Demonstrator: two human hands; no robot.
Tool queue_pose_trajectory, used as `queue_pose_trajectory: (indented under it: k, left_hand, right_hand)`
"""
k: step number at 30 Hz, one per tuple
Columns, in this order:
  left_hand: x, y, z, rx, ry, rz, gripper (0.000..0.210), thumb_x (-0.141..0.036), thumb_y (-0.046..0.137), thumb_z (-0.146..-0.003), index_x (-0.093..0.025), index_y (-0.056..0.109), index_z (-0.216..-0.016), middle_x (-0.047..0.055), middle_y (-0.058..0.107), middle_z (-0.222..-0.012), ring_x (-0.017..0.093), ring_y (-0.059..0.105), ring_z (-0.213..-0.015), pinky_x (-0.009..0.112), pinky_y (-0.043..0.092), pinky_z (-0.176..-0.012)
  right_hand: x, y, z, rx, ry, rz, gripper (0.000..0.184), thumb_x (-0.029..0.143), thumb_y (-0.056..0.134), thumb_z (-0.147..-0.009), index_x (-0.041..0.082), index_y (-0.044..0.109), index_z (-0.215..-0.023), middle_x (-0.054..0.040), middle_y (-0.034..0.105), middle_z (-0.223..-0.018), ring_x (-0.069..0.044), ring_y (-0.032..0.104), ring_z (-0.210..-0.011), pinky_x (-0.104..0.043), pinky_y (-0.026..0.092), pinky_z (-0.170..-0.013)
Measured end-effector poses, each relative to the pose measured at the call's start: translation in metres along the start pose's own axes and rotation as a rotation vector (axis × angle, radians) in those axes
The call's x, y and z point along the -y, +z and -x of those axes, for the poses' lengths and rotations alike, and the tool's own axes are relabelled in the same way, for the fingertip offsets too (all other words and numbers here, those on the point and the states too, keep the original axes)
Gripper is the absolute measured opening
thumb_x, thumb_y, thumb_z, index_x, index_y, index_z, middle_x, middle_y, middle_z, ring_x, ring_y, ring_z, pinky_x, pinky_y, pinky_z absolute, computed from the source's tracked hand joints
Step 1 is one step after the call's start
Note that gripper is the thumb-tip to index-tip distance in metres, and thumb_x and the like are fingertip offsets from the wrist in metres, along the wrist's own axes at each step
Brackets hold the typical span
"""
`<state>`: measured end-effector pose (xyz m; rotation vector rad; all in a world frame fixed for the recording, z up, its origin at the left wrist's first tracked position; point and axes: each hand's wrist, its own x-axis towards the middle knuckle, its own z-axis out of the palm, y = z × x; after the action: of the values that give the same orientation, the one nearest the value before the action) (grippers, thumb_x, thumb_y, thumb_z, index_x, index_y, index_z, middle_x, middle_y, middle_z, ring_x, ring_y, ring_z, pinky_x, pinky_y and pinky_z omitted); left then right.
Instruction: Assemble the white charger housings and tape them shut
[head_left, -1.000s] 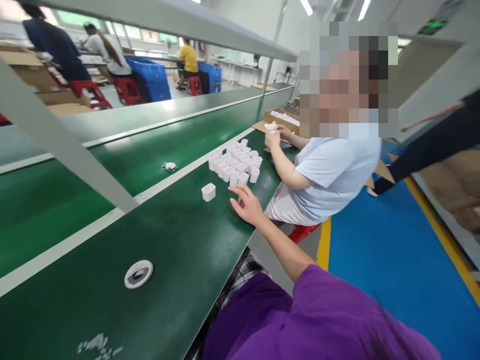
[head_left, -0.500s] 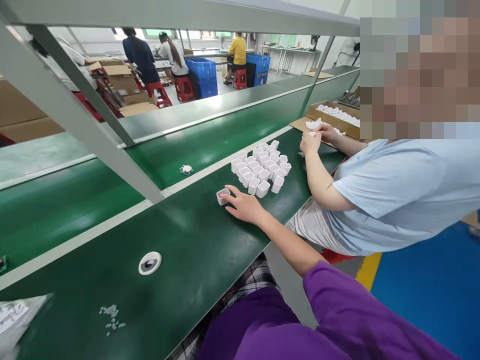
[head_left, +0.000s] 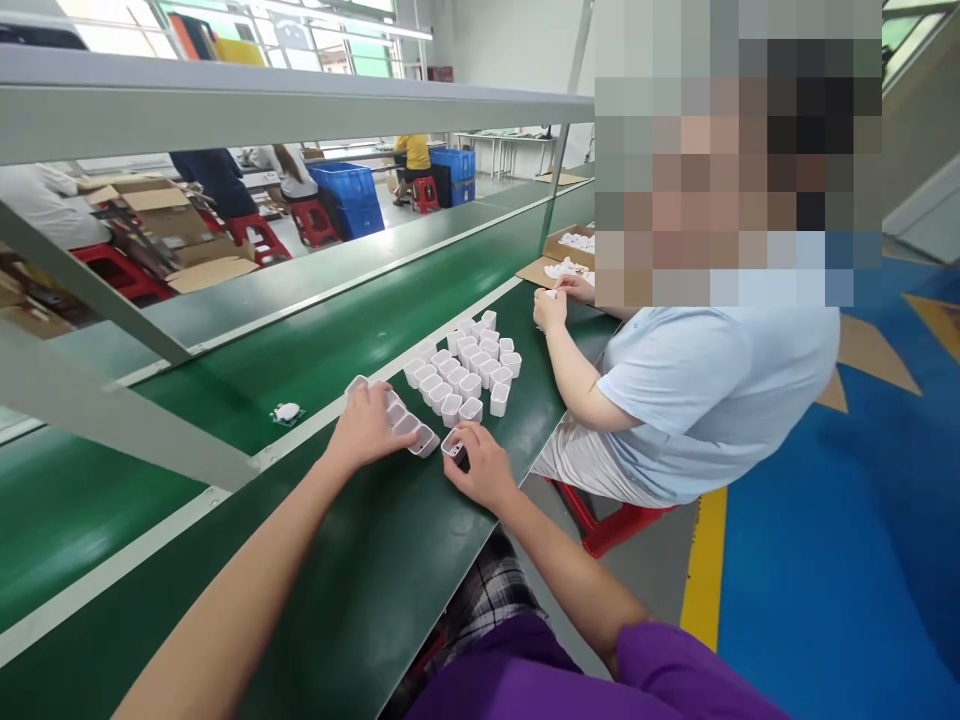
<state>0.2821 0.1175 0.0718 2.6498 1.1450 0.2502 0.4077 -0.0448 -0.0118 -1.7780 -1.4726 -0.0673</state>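
My left hand (head_left: 365,428) spans a short row of white plastic cups (head_left: 405,424), its thumb and fingers gripping the two ends. Just right of that row, my right hand (head_left: 484,466) pinches a single white cup (head_left: 452,442) by its sides, near the bench's front edge. Its opening faces up, and small dark marks show inside. Behind both hands, several similar white cups (head_left: 468,384) stand close together on the green bench (head_left: 352,560). My fingers hide part of the row.
A co-worker in a light blue shirt (head_left: 720,400) sits at the right, holding a small white part. White parts lie on cardboard (head_left: 536,270) beyond. A small round white part on a circuit board (head_left: 287,412) lies on the green belt. A slanting metal post (head_left: 150,420) rises at left.
My left hand has come into view and taken hold of a row of cups. My right hand still grips a cup, now beside that row. The view has swung right.
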Motion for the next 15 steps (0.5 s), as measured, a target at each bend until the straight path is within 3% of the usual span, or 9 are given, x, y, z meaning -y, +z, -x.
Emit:
queue_pose_trajectory:
  k: [3, 8, 11, 15]
  left_hand:
    - [-0.008, 0.011, -0.026, 0.141, -0.014, -0.096, 0.087, -0.057, 0.067, -0.064, -0.008, 0.045, -0.131, 0.025, 0.048, -0.132, 0.041, 0.044, -0.135, 0.048, 0.04, -0.112]
    - [-0.015, 0.022, -0.05, 0.222, -0.017, -0.143, 0.091, -0.063, 0.065, -0.067, -0.01, 0.042, -0.138, 0.026, 0.047, -0.136, 0.042, 0.041, -0.141, 0.049, 0.04, -0.112]
    - [-0.015, 0.027, -0.052, 0.219, 0.001, -0.103, 0.098, -0.067, 0.065, -0.065, -0.009, 0.041, -0.14, 0.029, 0.038, -0.148, 0.044, 0.029, -0.149, 0.051, 0.032, -0.118]
    - [-0.008, 0.029, -0.038, 0.121, 0.027, 0.012, 0.109, -0.074, 0.06, -0.063, -0.007, 0.037, -0.145, 0.031, 0.022, -0.16, 0.044, 0.014, -0.155, 0.055, 0.021, -0.123]
  right_hand:
    - [-0.002, 0.0, -0.001, -0.048, -0.005, -0.018, 0.022, 0.021, 0.059, -0.082, 0.02, 0.059, -0.104, -0.0107, 0.066, -0.112, -0.024, 0.064, -0.108, -0.035, 0.055, -0.092]
    - [-0.003, 0.004, -0.005, -0.086, -0.002, -0.01, 0.027, 0.024, 0.063, -0.081, 0.02, 0.06, -0.107, -0.0085, 0.066, -0.109, -0.022, 0.065, -0.103, -0.033, 0.057, -0.09]
    - [-0.006, 0.006, -0.005, -0.093, 0.025, -0.005, 0.026, 0.027, 0.063, -0.084, 0.02, 0.06, -0.109, -0.01, 0.063, -0.113, -0.022, 0.066, -0.103, -0.034, 0.058, -0.088]
    - [-0.007, 0.009, -0.004, -0.098, 0.074, -0.008, 0.032, 0.038, 0.067, -0.086, 0.02, 0.061, -0.111, -0.0126, 0.057, -0.126, -0.019, 0.067, -0.089, -0.033, 0.059, -0.078]
